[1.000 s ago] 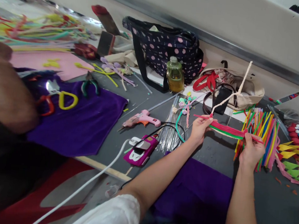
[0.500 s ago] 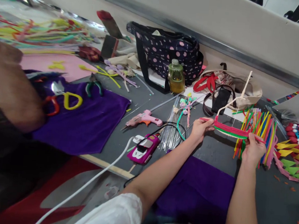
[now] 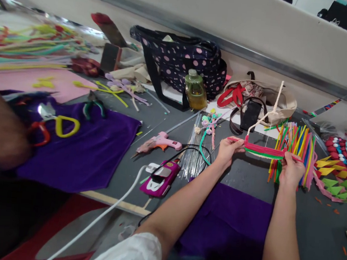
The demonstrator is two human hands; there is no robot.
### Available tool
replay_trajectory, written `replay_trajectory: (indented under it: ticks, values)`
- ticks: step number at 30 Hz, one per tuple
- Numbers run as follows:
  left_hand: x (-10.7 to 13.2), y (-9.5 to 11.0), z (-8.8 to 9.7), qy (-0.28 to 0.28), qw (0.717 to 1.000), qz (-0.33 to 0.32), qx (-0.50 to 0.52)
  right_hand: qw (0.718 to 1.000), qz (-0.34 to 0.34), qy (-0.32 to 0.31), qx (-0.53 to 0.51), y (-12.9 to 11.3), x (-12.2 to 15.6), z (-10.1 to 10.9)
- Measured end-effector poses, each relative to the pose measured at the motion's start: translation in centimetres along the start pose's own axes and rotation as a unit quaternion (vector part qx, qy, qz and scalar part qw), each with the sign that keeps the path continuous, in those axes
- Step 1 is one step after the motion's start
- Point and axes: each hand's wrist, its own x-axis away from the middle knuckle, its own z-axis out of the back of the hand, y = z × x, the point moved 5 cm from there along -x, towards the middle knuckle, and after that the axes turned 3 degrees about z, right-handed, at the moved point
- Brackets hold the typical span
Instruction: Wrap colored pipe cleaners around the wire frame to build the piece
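Observation:
Stretched level between my hands is a pipe-cleaner craft piece [image 3: 264, 151], a pink, green and white strip with a cream stem rising from its left part. My left hand [image 3: 230, 148] pinches its left end, fingers closed. At the right end, my right hand [image 3: 292, 168] also pinches it. Just behind my right hand lies a bundle of coloured pipe cleaners [image 3: 299, 147]. Below my left forearm and between both arms, a purple cloth [image 3: 229, 216] hangs at the table's front edge.
A pink glue gun [image 3: 160, 142], a magenta power strip [image 3: 160, 179] and clear glue sticks [image 3: 192, 156] lie to the left. Behind are a green bottle [image 3: 196, 91] and a dotted bag [image 3: 186, 58]. Scissors [image 3: 55, 121] lie near another person's arm [image 3: 2, 123].
The view has turned slightly, shifting the table things left. Both hands keep their hold on the craft piece, which stays level. The other person's arm sits further out of view.

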Motion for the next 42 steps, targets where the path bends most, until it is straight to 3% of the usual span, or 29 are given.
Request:
replay_trajectory:
  ticks: [19,28,42]
  values:
    - [0.2,0.1,-0.2,-0.014,0.997,0.045,0.068,0.996,-0.079,-0.029,-0.039,0.7,0.4,-0.4]
    - [0.2,0.3,-0.1,-0.012,0.997,0.043,0.059,0.994,-0.097,-0.047,-0.025,1.0,0.5,-0.6]
    - [0.0,-0.4,0.6,-0.002,0.998,0.05,0.039,0.984,-0.144,-0.035,-0.096,1.8,1.2,-0.7]
